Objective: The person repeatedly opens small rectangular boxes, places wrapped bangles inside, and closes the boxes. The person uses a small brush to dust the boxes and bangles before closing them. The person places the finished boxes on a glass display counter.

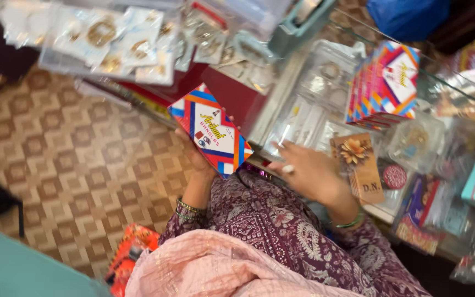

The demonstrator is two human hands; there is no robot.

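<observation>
The left hand (pixel 196 157) is clamped on a flat box (pixel 210 130) with red, blue and white stripes, gripping it from beneath along the lower edge; the box is tilted, printed face toward the camera, held above the patterned floor (pixel 67 159) and just beside the edge of the glass table (pixel 303 93). The right hand (pixel 306 173) is empty, fingers spread apart, hovering over the table edge next to a small brown card (pixel 361 165) with a flower on it. Motion blur makes it hard to tell whether the fingertips touch the glass.

A stack of matching striped boxes (pixel 383 85) stands farther along the table, well apart from the held box. Clear packets of gold rings (pixel 105 38) hang above.

Handling procedure, judged from this position:

1. Keep the left thumb on the near edge and the fingers flat under the back panel; a grip on one corner alone lets the box rotate.
2. Bring the free right hand to the opposite long edge before any opening or turning, so both sides are supported.
3. Hold the box level over the table, not over the floor, in case the contents slide out.
4. Keep clear of the brown card and loose packets near the right wrist.
</observation>
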